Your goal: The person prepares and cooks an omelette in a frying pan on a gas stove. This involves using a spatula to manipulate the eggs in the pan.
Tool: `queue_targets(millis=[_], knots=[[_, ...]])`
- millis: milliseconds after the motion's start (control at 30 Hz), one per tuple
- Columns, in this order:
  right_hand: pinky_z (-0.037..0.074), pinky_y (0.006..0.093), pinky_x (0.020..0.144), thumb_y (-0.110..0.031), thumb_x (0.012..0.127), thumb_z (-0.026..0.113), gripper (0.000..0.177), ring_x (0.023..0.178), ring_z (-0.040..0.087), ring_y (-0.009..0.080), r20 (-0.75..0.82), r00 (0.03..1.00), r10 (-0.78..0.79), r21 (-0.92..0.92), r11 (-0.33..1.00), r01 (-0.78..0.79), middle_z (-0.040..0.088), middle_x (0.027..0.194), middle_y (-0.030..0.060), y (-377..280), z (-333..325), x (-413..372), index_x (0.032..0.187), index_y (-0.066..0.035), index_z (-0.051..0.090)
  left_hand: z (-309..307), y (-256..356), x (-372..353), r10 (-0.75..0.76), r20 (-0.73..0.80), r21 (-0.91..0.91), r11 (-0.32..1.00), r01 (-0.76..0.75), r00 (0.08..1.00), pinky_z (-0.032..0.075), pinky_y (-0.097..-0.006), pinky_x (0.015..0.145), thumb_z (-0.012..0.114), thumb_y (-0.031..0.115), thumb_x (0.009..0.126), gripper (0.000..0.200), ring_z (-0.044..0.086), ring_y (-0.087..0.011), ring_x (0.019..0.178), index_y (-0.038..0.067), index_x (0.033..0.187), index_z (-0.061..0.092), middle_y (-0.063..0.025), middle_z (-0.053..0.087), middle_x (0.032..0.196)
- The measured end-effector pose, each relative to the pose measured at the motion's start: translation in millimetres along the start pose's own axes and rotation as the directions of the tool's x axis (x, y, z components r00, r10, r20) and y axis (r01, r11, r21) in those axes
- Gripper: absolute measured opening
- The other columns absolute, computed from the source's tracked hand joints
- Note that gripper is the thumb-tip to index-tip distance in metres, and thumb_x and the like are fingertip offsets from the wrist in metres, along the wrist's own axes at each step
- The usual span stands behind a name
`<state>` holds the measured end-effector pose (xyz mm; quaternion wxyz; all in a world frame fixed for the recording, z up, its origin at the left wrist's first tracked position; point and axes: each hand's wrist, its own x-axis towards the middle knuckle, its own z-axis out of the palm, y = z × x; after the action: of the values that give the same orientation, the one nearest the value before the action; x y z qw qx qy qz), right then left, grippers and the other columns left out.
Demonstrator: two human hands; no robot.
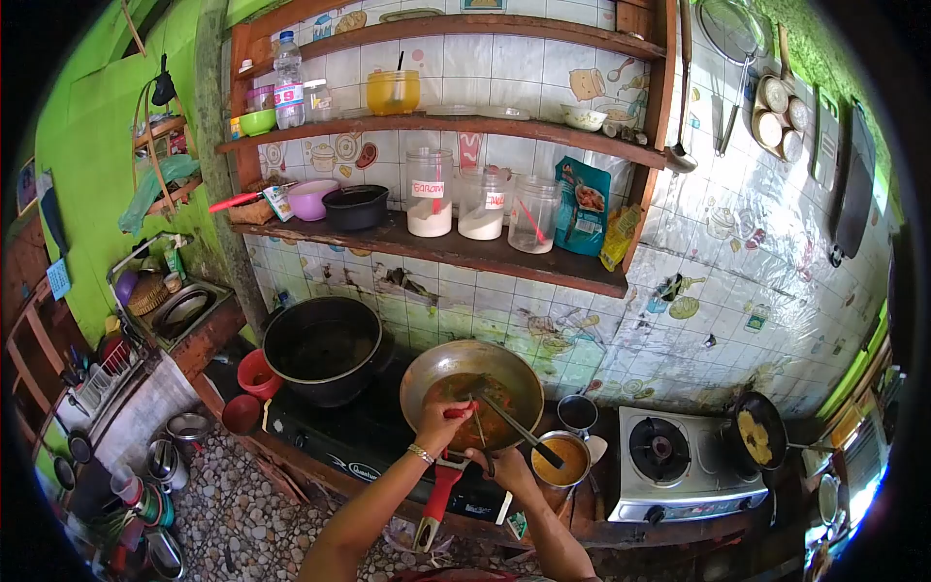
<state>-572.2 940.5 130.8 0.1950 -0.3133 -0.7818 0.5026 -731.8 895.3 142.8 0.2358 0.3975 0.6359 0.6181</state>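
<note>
A metal wok (472, 366) with orange-brown food stands on the black stove (359, 441). My left hand (441, 419), with a bracelet at the wrist, grips the wok's near rim where its red handle (435, 497) starts. My right hand (495, 466) is just right of it, closed on a thin utensil (477, 427) that points into the food. A long ladle (519, 427) lies slanted from the wok toward a small metal bowl of orange sauce (562, 461), right beside my right hand.
A big black pot (323, 344) sits on the left burner, red bowls (254, 373) beside it. A white single-burner stove (659, 451) and a dark pan (756, 432) holding yellow food stand at the right. Wooden shelves (436, 247) hold jars. The sink (184, 310) is far left.
</note>
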Motion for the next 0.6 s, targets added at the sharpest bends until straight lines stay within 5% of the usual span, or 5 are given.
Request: queue_targets(millis=[100, 167, 400, 600], knots=[[0.036, 0.0252, 0.042, -0.053, 0.075, 0.058, 0.054, 0.045, 0.046, 0.0103, 0.034, 0.999, 0.024, -0.024, 0.999, -0.023, 0.050, 0.053, 0.0034, -11.8, -4.6, -3.9, 0.072, 0.001, 0.058, -1.0, -0.2, 2.6, -0.044, -0.007, -0.053, 0.998, 0.044, 0.999, 0.034, -0.0181, 0.041, 0.067, 0.015, 0.076, 0.019, 0.042, -0.0035, 0.047, 0.004, 0.091, 0.066, 0.0012, 0.059, 0.066], [0.033, 0.0238, 0.040, -0.057, 0.075, 0.056, 0.055, 0.044, 0.044, 0.0100, 0.117, 0.993, 0.020, 0.206, 0.978, -0.044, 0.048, 0.052, 0.0012, -34.2, -10.8, -14.4, 0.066, -0.002, 0.056, -3.3, 5.6, 4.4, -0.132, -0.005, -0.031, 0.991, 0.132, 0.991, 0.035, -0.0178, 0.041, 0.068, 0.016, 0.076, 0.019, 0.042, -0.0038, 0.046, 0.003, 0.090, 0.066, -0.0003, 0.062, 0.070], [0.035, 0.0245, 0.044, -0.060, 0.075, 0.053, 0.059, 0.047, 0.044, 0.0109, 0.159, 0.987, 0.033, 0.061, 0.997, -0.043, 0.048, 0.054, 0.0019, -37.7, -14.4, -13.1, 0.064, -0.003, 0.056, -7.6, 12.6, 4.8, -0.205, 0.084, -0.037, 0.977, 0.208, 0.975, 0.035, -0.0181, 0.041, 0.069, 0.018, 0.074, 0.020, 0.044, -0.0042, 0.046, 0.001, 0.084, 0.065, 0.0002, 0.060, 0.065], [0.037, 0.0282, 0.043, -0.056, 0.076, 0.055, 0.058, 0.049, 0.049, 0.0121, 0.045, 0.998, -0.033, 0.015, 0.999, 0.032, 0.050, 0.052, 0.0034, -14.8, -4.0, -3.2, 0.068, 0.001, 0.057, -4.9, 3.9, 9.1, 0.005, -0.015, 0.143, 0.990, -0.003, 1.000, 0.035, -0.0189, 0.041, 0.070, 0.019, 0.074, 0.019, 0.045, -0.0044, 0.046, 0.002, 0.082, 0.066, 0.0008, 0.057, 0.060]])
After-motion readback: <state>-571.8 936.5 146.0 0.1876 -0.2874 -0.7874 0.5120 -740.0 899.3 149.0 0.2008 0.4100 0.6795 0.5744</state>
